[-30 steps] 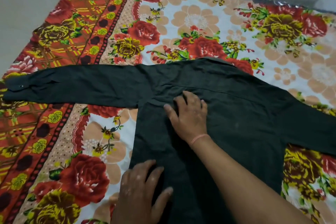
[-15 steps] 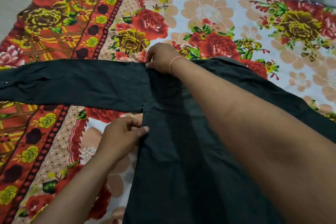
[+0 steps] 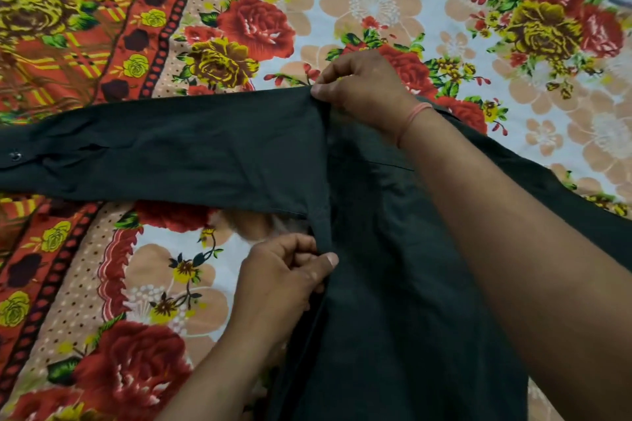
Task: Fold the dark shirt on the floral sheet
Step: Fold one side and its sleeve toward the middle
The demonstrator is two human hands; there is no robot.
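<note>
The shirt point(image 3: 393, 284) lies flat on the sheet point(image 3: 376, 10), with one sleeve point(image 3: 171, 154) reaching toward its left edge. The right hand point(image 3: 362, 89) pinches the shirt's shoulder. The left hand point(image 3: 280, 277) pinches its side just under that sleeve.

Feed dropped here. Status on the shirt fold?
Status: left hand pinches side edge under sleeve; right hand pinches shoulder; dark shirt spread on floral sheet, sleeve out; no obstruction seen.
</note>
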